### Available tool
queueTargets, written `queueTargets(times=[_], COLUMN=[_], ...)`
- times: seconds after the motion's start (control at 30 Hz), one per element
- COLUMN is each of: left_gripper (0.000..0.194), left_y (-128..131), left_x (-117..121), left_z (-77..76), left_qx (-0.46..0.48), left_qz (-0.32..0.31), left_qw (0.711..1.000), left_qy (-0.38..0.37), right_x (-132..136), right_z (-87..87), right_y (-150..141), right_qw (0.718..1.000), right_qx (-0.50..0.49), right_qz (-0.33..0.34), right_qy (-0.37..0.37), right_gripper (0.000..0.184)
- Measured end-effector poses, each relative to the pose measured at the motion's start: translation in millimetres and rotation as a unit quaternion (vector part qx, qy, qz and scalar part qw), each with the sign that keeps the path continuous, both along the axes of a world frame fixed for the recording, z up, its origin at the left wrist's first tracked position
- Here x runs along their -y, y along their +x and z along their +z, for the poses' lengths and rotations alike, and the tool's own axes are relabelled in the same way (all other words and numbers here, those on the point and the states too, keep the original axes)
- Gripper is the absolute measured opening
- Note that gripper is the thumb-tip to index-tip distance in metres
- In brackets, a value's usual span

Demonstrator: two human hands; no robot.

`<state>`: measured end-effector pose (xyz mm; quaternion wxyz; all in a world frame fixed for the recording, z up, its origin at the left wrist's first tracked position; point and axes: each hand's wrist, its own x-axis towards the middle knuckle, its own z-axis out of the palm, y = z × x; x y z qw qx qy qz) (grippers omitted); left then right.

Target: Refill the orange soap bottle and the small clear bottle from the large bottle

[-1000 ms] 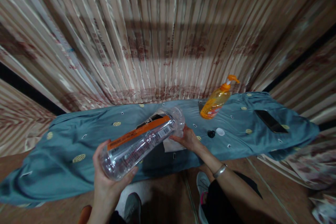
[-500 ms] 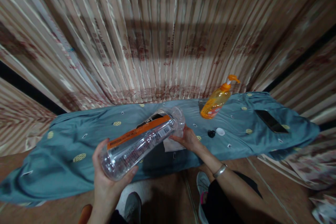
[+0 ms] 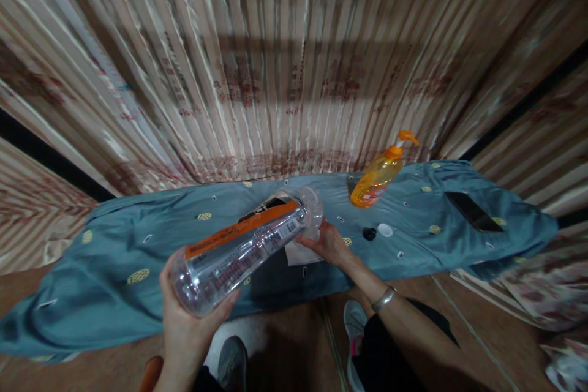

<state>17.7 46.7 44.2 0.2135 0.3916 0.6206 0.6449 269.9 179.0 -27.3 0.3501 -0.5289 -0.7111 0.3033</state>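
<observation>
Slightly lower now, the left hand cups the clear bottle base; its long axis slants toward upper right, where the right hand grips the neck.

The clear bottle hides the fingertips of the right hand at its mouth end, and most of the white cloth under it. The left hand covers the bottle's base from below. The bottle's label print is too small to read. The bench under the blue cloth is hidden entirely. At 5 o'clock, both forearms run off the bottom edge.
</observation>
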Motion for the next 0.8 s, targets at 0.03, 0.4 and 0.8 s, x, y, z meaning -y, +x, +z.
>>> queueTargets(times=[0.03,0.4,0.8], left_gripper=[0.094,0.089,0.086], left_y=[-0.3,0.3,1.6], left_x=[-0.1,0.9,-0.5], left_z=[-0.1,3.8,5.3], left_qx=[-0.002,-0.040,-0.061], left_qz=[0.000,0.020,0.027], left_qw=[1.000,0.999,0.998], left_qy=[0.002,0.006,0.018], right_x=[0.0,0.3,-2.0], right_z=[-0.1,-2.0,-8.2], right_y=[-0.1,0.9,1.3], right_qw=[1.000,1.000,1.000], right_qx=[0.000,0.000,-0.015], right_qz=[0.000,-0.001,-0.001], right_qy=[-0.001,-0.007,0.015], right_gripper=[0.046,0.046,0.058])
